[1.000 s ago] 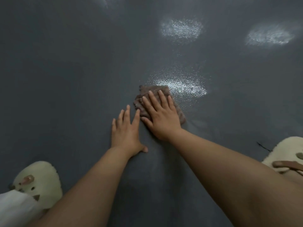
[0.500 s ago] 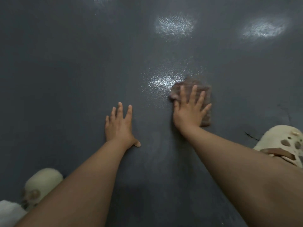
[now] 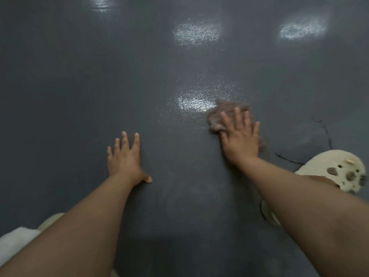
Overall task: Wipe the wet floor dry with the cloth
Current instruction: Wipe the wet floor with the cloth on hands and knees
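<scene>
While left hand (image 3: 124,156) lies flat on floor (image 3: 79,86); right hand (image 3: 240,136) fingers (image 3: 237,116) straight, pressing cloth (image 3: 216,116).

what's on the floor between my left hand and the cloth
Only bare dark floor lies between the left hand and the cloth, which is under the right hand, seen from the head view.

Dim scene; glare patches (image 3: 196,34); blurred cloth (image 3: 223,114).

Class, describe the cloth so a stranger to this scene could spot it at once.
Start from the dark grey floor and find the right hand pressed flat. Under its fingers lies the cloth, brown and fuzzy, beside a shiny patch; the left hand covers nothing.
</scene>
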{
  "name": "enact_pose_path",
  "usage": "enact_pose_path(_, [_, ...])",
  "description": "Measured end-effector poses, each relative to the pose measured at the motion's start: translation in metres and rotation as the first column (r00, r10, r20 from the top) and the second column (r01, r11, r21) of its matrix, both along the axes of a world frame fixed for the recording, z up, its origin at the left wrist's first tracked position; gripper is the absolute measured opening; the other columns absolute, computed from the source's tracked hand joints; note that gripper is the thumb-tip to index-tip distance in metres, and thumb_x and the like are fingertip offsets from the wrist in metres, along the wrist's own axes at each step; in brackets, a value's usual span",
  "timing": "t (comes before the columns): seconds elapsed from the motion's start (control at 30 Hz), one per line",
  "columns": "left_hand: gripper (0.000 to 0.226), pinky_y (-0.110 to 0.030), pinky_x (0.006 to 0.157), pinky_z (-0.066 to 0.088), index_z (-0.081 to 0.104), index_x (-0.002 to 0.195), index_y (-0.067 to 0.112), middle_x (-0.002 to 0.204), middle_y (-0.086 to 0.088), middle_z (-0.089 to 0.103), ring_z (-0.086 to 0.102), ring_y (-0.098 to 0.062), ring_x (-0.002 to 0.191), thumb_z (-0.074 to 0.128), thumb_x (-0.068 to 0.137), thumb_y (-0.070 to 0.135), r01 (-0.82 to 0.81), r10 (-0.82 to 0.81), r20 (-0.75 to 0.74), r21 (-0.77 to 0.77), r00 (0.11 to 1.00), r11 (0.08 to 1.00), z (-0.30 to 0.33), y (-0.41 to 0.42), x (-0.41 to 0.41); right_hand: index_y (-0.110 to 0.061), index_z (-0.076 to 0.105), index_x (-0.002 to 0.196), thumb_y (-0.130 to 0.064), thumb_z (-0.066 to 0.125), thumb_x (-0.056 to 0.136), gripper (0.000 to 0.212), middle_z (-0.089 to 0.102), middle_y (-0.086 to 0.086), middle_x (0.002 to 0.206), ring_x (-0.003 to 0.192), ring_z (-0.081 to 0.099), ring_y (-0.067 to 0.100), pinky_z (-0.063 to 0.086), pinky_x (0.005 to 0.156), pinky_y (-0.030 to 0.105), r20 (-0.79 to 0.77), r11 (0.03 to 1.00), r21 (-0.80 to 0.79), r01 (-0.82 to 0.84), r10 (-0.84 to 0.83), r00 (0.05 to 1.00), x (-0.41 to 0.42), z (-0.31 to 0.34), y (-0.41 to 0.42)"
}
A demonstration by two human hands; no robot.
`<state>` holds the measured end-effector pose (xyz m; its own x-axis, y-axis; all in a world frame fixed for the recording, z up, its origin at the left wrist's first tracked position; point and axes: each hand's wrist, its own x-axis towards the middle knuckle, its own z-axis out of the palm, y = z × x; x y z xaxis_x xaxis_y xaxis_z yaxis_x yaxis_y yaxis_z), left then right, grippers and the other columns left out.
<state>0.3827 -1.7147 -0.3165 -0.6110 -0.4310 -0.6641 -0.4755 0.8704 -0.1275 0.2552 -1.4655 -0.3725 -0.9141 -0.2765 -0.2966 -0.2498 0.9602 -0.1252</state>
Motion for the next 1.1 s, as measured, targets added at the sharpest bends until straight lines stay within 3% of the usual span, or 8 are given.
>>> enact_pose_path(0.1, [0.140, -0.042, 0.118, 0.001, -0.017, 0.149, 0.024, 0.156, -0.009, -0.021, -0.009, -0.027, 0.146, 0.083, 0.057, 0.056, 0.011, -0.011, -0.007, 0.003, 1.000, 1.000, -0.001, -0.001, 0.000, -0.037, 0.009, 0.150, -0.046, 0.029, 0.099, 0.056, -0.008, 0.001, 0.160, 0.146, -0.009, 0.026, -0.007, 0.115, 0.051, -0.012, 0.967, 0.024, 0.255, -0.254, 0.967, -0.014, 0.004, 0.020])
enact_pose_path(0.23, [0.140, -0.041, 0.118, 0.001, -0.016, 0.149, 0.023, 0.157, -0.010, -0.019, -0.008, -0.028, 0.146, 0.083, 0.056, 0.057, 0.024, -0.024, -0.019, -0.008, 1.000, 1.000, -0.003, -0.001, 0.000, -0.036, 0.005, 0.151, -0.046, 0.028, 0.099, 0.057, -0.009, 0.004, 0.159, 0.145, -0.009, 0.031, -0.007, 0.113, 0.055, -0.011, 0.930, -0.016, 0.367, -0.367, 0.930, 0.009, 0.003, -0.018])
enact_pose_path(0.33, [0.141, -0.041, 0.118, 0.001, -0.014, 0.150, 0.023, 0.157, -0.010, -0.017, -0.005, -0.029, 0.146, 0.083, 0.054, 0.059, 0.033, -0.033, -0.014, -0.015, 0.999, 0.999, -0.003, -0.001, 0.001, -0.037, 0.005, 0.150, -0.048, 0.027, 0.099, 0.057, -0.010, 0.004, 0.159, 0.145, -0.010, 0.032, -0.012, 0.112, 0.054, 0.013, 0.985, -0.048, 0.169, -0.168, 0.986, 0.054, 0.003, -0.049])
enact_pose_path(0.53, [0.142, -0.043, 0.118, 0.002, -0.014, 0.150, 0.024, 0.158, -0.010, -0.016, -0.004, -0.029, 0.146, 0.083, 0.053, 0.059, 0.036, -0.036, -0.003, -0.029, 0.999, 0.999, -0.003, -0.002, 0.002, -0.035, 0.052, 0.133, -0.052, 0.031, 0.087, 0.054, 0.046, 0.006, 0.144, 0.132, 0.042, 0.036, 0.016, 0.109, 0.049, -0.040, 0.888, -0.082, -0.452, 0.450, 0.892, 0.086, -0.003, -0.030])
enact_pose_path(0.6, [0.141, -0.044, 0.118, 0.001, -0.014, 0.150, 0.024, 0.158, -0.009, -0.015, -0.005, -0.028, 0.146, 0.084, 0.054, 0.057, 0.024, -0.024, 0.009, -0.033, 1.000, 0.999, -0.002, 0.000, 0.001, -0.037, 0.045, 0.138, -0.055, 0.025, 0.087, 0.058, 0.037, 0.005, 0.150, 0.138, 0.033, 0.032, 0.010, 0.114, 0.043, -0.040, 0.893, -0.059, -0.447, 0.446, 0.894, 0.060, -0.001, -0.006])
enact_pose_path(0.77, [0.132, -0.052, 0.115, -0.003, -0.019, 0.148, 0.024, 0.156, -0.015, -0.018, -0.011, -0.031, 0.145, 0.081, 0.065, 0.049, 0.098, -0.086, 0.089, -0.146, 0.992, 0.984, 0.008, 0.020, -0.007, -0.040, 0.001, 0.149, -0.052, 0.023, 0.098, 0.057, -0.012, -0.001, 0.159, 0.146, -0.012, 0.024, -0.008, 0.115, 0.043, 0.055, 0.998, 0.062, 0.025, -0.028, 0.998, 0.014, 0.009, 0.057])
enact_pose_path(0.93, [0.095, -0.049, 0.116, 0.000, -0.014, 0.150, 0.025, 0.154, -0.019, -0.021, -0.012, -0.033, 0.145, 0.058, 0.088, 0.018, 0.276, -0.283, -0.098, -0.074, 0.954, 0.958, 0.015, 0.087, -0.025, -0.039, -0.009, 0.148, -0.056, 0.020, 0.097, 0.061, -0.025, 0.000, 0.156, 0.143, -0.023, 0.026, -0.012, 0.114, 0.049, 0.202, 0.996, 0.086, 0.027, -0.044, 0.978, 0.011, 0.017, 0.053])
enact_pose_path(1.1, [0.111, -0.038, 0.117, 0.003, -0.009, 0.151, 0.023, 0.156, -0.012, -0.020, -0.011, -0.028, 0.145, 0.074, 0.078, 0.033, 0.353, -0.302, -0.252, 0.190, 0.920, 0.916, 0.012, 0.175, -0.057, -0.039, -0.012, 0.148, -0.057, 0.018, 0.097, 0.061, -0.026, 0.002, 0.155, 0.142, -0.025, 0.027, -0.014, 0.113, 0.050, 0.188, 0.996, 0.087, -0.031, 0.014, 0.982, 0.006, 0.016, 0.059])
